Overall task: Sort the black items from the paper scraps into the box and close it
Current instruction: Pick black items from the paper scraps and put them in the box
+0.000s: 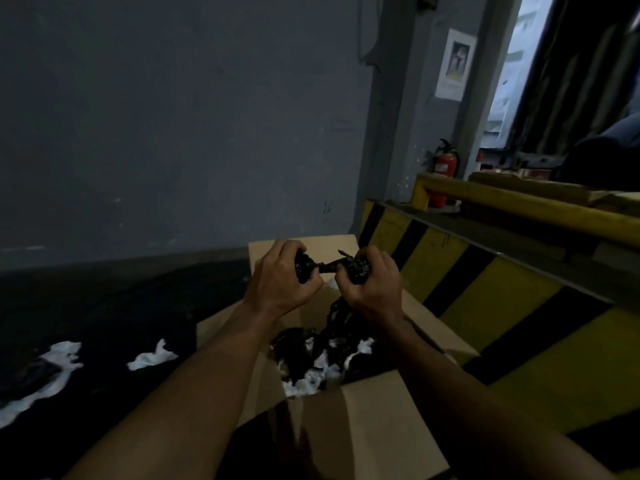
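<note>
An open cardboard box (377,407) stands on the dark floor in front of me, its flaps spread out. Inside lies a tangle of black items (304,355) mixed with white paper scraps (304,384). Above the box, my left hand (280,282) grips one lumpy end of a black item (329,268), and my right hand (370,289) grips its other end. A black strand (337,315) hangs from my right hand down into the box.
White paper scraps (152,356) lie on the dark floor to the left, with more (60,362) further left. A yellow-and-black striped barrier (491,292) runs along the right. A grey wall stands behind, and a red fire extinguisher (445,168) is at the back right.
</note>
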The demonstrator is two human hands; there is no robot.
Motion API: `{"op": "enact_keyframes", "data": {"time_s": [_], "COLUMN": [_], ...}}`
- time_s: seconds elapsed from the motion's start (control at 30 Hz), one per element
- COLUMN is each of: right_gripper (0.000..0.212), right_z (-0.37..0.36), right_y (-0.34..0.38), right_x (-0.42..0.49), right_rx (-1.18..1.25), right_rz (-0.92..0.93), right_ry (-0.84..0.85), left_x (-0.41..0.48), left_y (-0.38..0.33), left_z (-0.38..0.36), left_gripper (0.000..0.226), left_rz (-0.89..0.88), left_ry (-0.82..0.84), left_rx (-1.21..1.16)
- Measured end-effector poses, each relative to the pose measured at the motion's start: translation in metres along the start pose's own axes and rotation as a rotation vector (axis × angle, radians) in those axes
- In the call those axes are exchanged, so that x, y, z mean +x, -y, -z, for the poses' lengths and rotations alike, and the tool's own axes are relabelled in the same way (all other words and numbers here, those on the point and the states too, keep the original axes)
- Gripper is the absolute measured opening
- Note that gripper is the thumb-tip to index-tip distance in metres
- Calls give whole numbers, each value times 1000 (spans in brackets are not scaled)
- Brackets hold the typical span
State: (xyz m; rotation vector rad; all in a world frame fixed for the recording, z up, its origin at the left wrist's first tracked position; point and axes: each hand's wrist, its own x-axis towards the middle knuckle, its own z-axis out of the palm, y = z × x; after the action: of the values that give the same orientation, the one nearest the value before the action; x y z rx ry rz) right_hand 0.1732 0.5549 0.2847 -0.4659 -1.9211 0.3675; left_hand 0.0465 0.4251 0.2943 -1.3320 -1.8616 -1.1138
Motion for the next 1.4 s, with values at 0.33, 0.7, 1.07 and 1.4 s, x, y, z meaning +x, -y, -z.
{"op": "enact_keyframes", "data": {"time_s": [0.33,0.7,1.07,1.4], "right_gripper": [32,35,41,44], "right_z": [-27,-86,-118,-114], "right_y": [-99,-140,-163,-180], "right_x": [7,3,-16,-25], "right_rx": [12,-33,-127,-184], "right_rz": [-97,-180,-182,-183], "right_ry": [66,213,508,744], "left_x": [13,-5,-49,-70], "left_y": [5,54,68,45], "left_z": [-98,-152,-161,-165], "left_gripper": [45,46,45,42], "left_rz": [75,207,385,409], "left_ry": [148,231,409,566], "left_rx": [14,-63,128,306]}}
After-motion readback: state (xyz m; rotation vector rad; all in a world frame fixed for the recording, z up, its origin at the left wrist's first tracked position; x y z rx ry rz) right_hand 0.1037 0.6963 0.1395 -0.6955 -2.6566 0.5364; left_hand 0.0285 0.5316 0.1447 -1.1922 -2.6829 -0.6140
